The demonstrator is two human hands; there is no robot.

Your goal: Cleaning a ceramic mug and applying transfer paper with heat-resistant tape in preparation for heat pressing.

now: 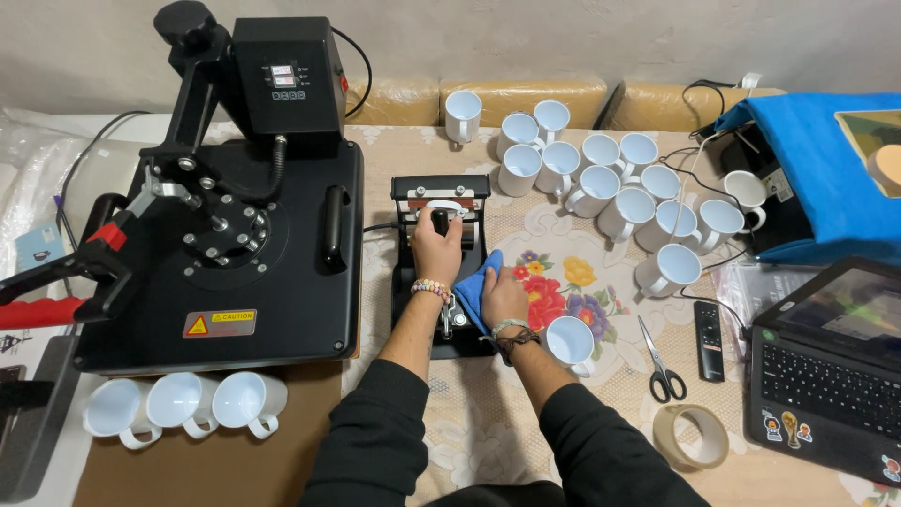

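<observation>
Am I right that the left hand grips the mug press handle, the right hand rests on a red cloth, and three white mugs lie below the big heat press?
Not quite: in the head view the cloth under the right hand is blue, not red. The left hand does grip the mug press handle, and three white mugs lie below the big heat press.

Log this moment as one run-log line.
left hand: grips mug press handle | right hand: on blue cloth | white mug beside right wrist

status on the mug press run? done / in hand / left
Done: unclear; three white mugs lie apart beside the flat heat press, print not visible. In hand: left hand grips the mug press handle, right hand holds a blue cloth. Left, seemingly: a cluster of white mugs waits behind.
</observation>
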